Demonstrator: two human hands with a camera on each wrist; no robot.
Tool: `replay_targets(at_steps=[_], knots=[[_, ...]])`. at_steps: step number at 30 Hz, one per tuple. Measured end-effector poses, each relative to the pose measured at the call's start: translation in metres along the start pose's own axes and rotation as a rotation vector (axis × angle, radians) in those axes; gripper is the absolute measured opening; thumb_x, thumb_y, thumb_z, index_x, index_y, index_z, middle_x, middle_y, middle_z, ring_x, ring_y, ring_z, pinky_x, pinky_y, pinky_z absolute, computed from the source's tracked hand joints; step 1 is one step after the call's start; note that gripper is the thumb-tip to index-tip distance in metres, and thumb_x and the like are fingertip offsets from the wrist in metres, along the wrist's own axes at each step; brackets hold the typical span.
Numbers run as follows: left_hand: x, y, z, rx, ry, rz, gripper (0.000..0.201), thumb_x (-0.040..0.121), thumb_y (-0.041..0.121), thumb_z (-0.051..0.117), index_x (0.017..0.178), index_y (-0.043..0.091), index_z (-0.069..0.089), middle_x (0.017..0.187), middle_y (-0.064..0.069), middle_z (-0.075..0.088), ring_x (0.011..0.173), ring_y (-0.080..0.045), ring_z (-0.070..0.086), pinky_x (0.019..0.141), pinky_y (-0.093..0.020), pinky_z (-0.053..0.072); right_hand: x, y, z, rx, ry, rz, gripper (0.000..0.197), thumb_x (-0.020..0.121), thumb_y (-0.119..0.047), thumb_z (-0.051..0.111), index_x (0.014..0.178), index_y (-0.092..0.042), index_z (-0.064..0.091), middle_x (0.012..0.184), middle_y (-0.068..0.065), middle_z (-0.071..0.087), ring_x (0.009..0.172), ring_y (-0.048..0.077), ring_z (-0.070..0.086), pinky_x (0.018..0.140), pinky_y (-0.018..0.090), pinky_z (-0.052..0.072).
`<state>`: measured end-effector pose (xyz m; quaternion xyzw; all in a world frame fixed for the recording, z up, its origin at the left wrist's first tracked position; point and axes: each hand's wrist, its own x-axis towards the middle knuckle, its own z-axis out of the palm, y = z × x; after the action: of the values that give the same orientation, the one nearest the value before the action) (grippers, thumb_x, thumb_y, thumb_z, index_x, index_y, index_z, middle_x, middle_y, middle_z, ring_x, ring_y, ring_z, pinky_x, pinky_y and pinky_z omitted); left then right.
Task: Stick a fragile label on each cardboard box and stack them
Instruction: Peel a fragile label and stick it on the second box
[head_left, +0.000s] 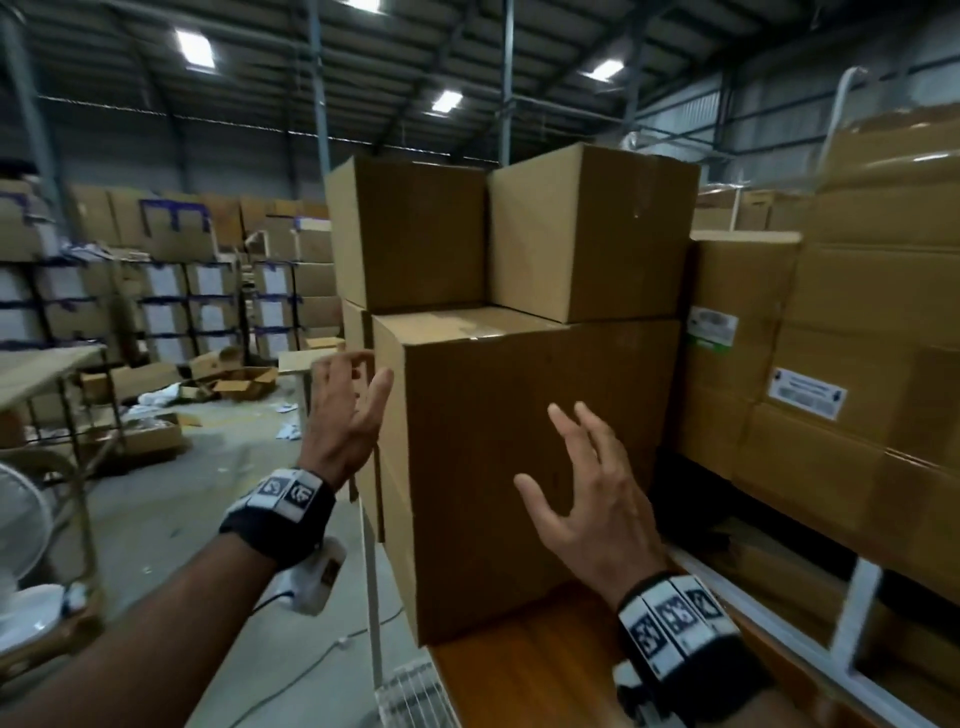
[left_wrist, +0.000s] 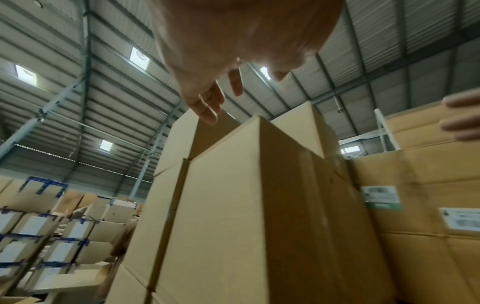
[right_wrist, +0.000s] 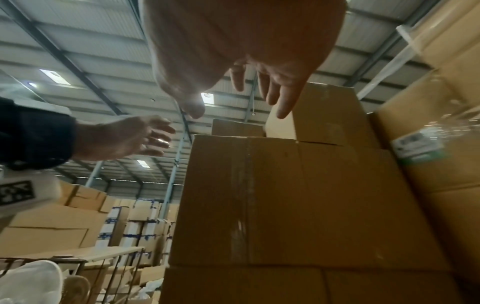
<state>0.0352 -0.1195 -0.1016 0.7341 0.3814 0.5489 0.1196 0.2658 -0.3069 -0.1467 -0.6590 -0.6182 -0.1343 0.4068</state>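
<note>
Warehouse: a high metal roof with skylights is seen overhead, and walls of stored cartons (head_left: 171, 306) are ranged at the back left.
Wrapped pallet load (head_left: 857, 332): large cartons with printed labels are stacked just beside the working pile on the right; they are judged to be no part of the task.
Stack: two upper boxes (head_left: 509, 234) are set side by side on a lower layer, pushed back so that a ledge is left in front.
Front box (head_left: 519, 467): it is stood on the wooden tabletop (head_left: 524, 670), flush against the pile, presumably to extend the stack. No fragile label can be made out on its visible faces.
Left hand (head_left: 345, 410): it is held open, fingers spread, just beside the box's left upper corner; contact cannot be told.
Right hand (head_left: 592, 493): it is likewise held open, fingers spread before the front face, nothing being gripped.
Step judged: the box is either being released or about to be clasped from both sides; which cannot be told.
</note>
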Motion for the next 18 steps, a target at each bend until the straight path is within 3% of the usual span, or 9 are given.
replay_targets(at_steps=[4,7,11,15,18], knots=[[0.057,-0.040,0.003,-0.047,-0.181,-0.074,0.080,0.094,0.069,0.036,0.157,0.021,0.033,0.157,-0.010,0.027,0.143,-0.028,0.033,0.115,-0.048,0.034,0.054,-0.045,0.043,-0.005,0.070,-0.027,0.087,0.094,-0.062,0.058,0.164,-0.036,0.012,0.173,0.005,0.001,0.158,0.023,0.011,0.114,0.033,0.030],[0.094,-0.074,0.014,-0.098,-0.290,-0.145,0.090,0.090,0.074,0.032,0.163,0.023,0.023,0.169,-0.010,0.018,0.155,-0.028,0.017,0.122,-0.055,0.019,0.087,-0.071,0.083,-0.022,0.105,0.008,0.095,0.090,-0.069,0.056,0.164,-0.037,0.005,0.172,0.008,-0.010,0.159,0.029,0.004,0.122,0.048,0.034],[0.139,-0.115,0.033,-0.250,-0.371,-0.254,0.096,0.086,0.082,0.035,0.164,0.030,0.016,0.171,-0.009,0.016,0.155,-0.032,0.021,0.122,-0.064,0.024,0.124,-0.091,0.125,-0.081,0.104,0.138,0.110,0.080,-0.081,0.059,0.163,-0.044,-0.001,0.169,0.014,-0.021,0.158,0.039,-0.001,0.122,0.059,0.030],[0.175,-0.143,0.051,-0.357,-0.443,-0.265,0.096,0.083,0.072,0.036,0.164,0.024,0.018,0.168,-0.008,0.024,0.152,-0.031,0.026,0.122,-0.061,0.026,0.145,-0.092,0.148,-0.076,0.091,0.259,0.108,0.073,-0.078,0.071,0.157,-0.046,0.011,0.168,0.020,-0.016,0.152,0.051,0.019,0.113,0.057,0.044],[0.193,-0.158,0.063,-0.366,-0.407,-0.303,0.083,0.085,0.058,0.036,0.160,0.021,0.029,0.154,-0.013,0.037,0.138,-0.032,0.039,0.117,-0.060,0.034,0.149,-0.087,0.154,-0.089,0.114,0.259,0.096,0.073,-0.072,0.075,0.148,-0.042,0.023,0.168,0.024,-0.003,0.145,0.051,0.035,0.099,0.048,0.054]])
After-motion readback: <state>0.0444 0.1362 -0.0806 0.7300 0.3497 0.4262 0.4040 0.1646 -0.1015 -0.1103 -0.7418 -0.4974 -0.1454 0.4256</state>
